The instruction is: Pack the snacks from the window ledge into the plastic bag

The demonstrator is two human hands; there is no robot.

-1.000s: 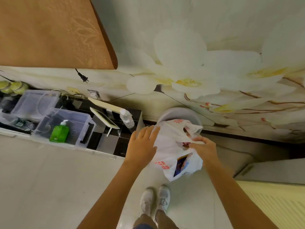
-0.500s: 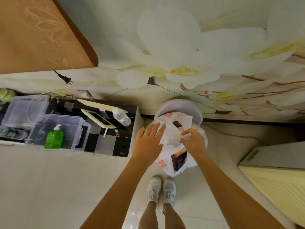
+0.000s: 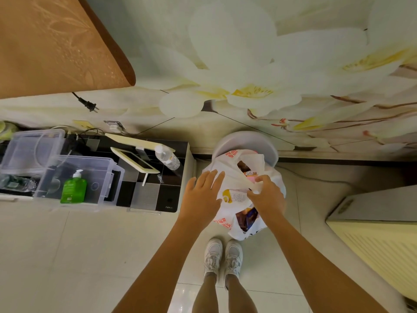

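Snacks (image 3: 244, 219) already fill the bag (image 3: 230, 184) on the stool (image 3: 266, 145); packing looks nearly done. Right hand (image 3: 267, 198) pinches a bag handle; left hand (image 3: 202, 197) rests spread on the bag.

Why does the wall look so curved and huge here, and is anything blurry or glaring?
Head view: the wide-angle lens bends the flowered wall and stretches the arms; daylight is soft, with a faint sheen on the floor tiles near the shoes; the left hand, right hand and plastic bag are slightly soft; the print on the snack packs inside is unreadable.
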